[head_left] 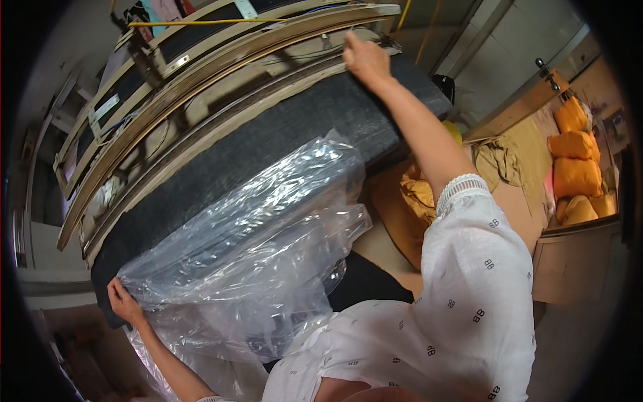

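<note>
My left hand (125,301) pinches a corner of a clear plastic sheet (251,201) at the near left end of a long dark-covered table (258,137). The shiny sheet lies wrinkled over the table's near side and hangs down in loose folds in front of me. My right arm reaches to the far right, where my right hand (368,60) is closed beside the end of a long metal-and-wood rail (295,40). Whatever its fingers hold there is hidden.
A yellow cord (207,23) runs above the rails of the machine. On the right, orange bundles (576,161) are stacked by a wooden surface with tan cloth (501,161). Crumpled orange material (418,191) lies beside my right arm.
</note>
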Demonstrator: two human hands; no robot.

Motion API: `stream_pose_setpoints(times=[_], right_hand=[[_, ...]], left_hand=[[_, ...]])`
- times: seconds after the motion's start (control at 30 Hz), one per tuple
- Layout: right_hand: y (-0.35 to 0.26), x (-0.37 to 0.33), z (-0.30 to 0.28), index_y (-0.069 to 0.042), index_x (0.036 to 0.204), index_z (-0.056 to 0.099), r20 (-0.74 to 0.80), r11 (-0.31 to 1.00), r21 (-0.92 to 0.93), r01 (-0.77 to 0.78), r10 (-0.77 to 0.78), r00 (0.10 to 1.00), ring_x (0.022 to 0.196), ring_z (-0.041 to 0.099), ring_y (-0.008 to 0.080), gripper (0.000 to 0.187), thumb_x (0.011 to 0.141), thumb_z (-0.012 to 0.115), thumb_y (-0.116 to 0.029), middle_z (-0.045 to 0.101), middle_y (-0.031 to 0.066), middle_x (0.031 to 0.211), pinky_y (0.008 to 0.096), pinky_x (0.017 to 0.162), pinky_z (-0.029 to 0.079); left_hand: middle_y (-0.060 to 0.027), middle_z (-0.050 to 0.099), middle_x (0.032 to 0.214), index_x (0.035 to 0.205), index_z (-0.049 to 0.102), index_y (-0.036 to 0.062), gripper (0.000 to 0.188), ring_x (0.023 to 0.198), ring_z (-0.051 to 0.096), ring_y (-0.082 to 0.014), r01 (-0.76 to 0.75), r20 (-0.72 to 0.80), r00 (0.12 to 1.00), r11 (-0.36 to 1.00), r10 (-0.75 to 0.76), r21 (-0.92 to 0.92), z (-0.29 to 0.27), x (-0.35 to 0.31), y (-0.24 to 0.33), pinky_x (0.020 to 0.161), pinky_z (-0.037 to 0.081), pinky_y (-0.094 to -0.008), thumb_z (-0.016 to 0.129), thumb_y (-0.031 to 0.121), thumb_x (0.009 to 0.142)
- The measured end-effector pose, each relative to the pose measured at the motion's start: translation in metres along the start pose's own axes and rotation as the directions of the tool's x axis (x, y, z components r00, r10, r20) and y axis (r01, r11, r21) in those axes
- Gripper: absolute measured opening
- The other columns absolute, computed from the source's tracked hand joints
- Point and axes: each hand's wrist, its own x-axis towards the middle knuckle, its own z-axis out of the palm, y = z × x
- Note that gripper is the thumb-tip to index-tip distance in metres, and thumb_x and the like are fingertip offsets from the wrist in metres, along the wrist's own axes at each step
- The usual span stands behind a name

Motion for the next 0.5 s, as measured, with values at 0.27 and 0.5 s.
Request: stream_pose_setpoints(times=[0.27, 0.5], right_hand=[[0.081, 0.028, -0.012, -0.015, 0.104, 0.051, 0.002, 0.993, -0.098, -0.072, 0.073, 0.997, 0.081, 0.061, 0.0387, 0.023, 0.082, 0.046, -0.02, 0.063, 0.0207, 0.08, 0.0498, 0.071, 0.046], [0.071, 0.04, 0.011, -0.017, 0.111, 0.047, 0.234, 0.997, -0.031, -0.076, 0.081, 0.969, 0.089, 0.059, 0.0415, 0.033, 0.082, 0.037, -0.03, 0.062, 0.0223, 0.091, 0.051, 0.075, 0.044]], left_hand=[[-0.0065, 0.059, 0.082, 0.095, 0.057, -0.0019, 0.024, 0.076, 0.051, -0.0131, 0.017, 0.046, 0.999, 1.0, -0.018, 0.004, 0.006, 0.006, -0.005, 0.075, 0.042, -0.0253, 0.05, 0.021, 0.093], [-0.0069, 0.066, 0.095, 0.104, 0.063, 0.0031, 0.027, 0.085, 0.059, -0.0137, 0.073, 0.008, 0.997, 0.992, -0.074, 0.101, -0.01, -0.006, -0.029, 0.079, 0.045, -0.0261, 0.051, 0.024, 0.092]])
